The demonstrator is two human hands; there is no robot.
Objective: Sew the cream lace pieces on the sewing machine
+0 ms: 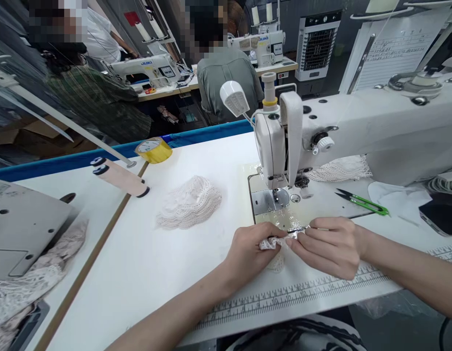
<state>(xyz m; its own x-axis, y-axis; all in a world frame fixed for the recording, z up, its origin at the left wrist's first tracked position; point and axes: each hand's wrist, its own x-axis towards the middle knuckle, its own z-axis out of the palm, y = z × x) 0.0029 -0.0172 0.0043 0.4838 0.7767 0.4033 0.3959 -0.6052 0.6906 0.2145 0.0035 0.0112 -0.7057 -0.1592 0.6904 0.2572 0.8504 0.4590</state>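
Note:
Both hands meet in front of a white sewing machine, just nearer than its needle plate. Closed fingers of my left hand grip a small piece of white lace. My right hand pinches the other end of the same piece. Between the hands runs a thin dark edge on the lace, partly covered by fingers. A paler scalloped bit of lace hangs below, touching or close to the table. The presser foot stands over the plate, and no lace shows beneath it.
Left on the table are a pile of lace, thread cones and a yellow tape roll. Green thread snips, a phone and more lace lie right. A ruler strip lines the front edge. People sit beyond.

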